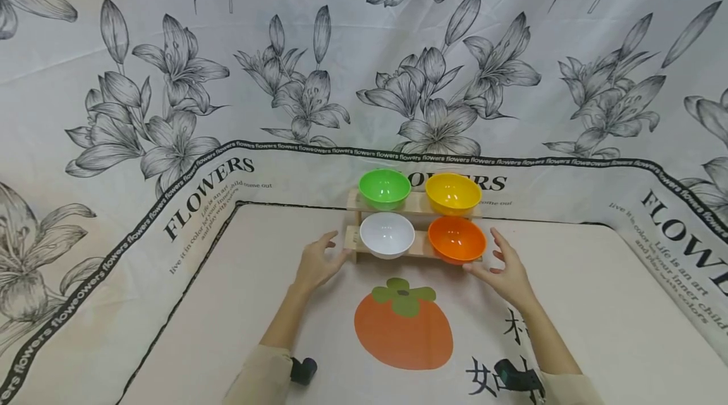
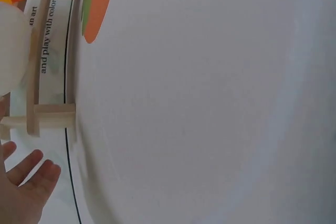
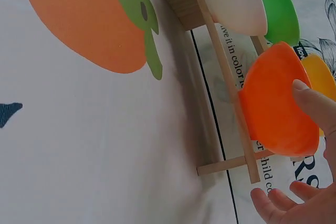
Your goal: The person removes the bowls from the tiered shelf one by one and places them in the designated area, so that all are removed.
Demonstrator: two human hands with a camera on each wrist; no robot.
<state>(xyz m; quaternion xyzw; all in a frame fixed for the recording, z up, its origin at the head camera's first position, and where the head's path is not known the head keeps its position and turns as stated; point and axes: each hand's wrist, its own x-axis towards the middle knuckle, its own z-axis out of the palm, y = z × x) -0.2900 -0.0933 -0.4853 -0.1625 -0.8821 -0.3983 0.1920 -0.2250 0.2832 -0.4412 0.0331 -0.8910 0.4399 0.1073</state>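
A two-tier wooden rack (image 1: 421,247) carries bowls in two rows. The green bowl (image 1: 384,190) and the yellow bowl (image 1: 453,194) sit on the upper tier; the white bowl (image 1: 387,236) and the orange bowl (image 1: 457,240) sit on the lower one. My left hand (image 1: 320,263) is at the rack's left end, fingers spread and thumb toward the white bowl. At the right end my right hand (image 1: 506,271) has its fingers parted, with the thumb (image 3: 312,100) right at the orange bowl's side. Neither hand grips anything.
A pale cloth with a printed persimmon (image 1: 404,329) and dark characters (image 1: 483,376) covers the table in front of the rack. Behind it hangs a flower-printed curtain (image 1: 432,76). Dark wrist-camera pieces (image 1: 304,371) show by the sleeves.
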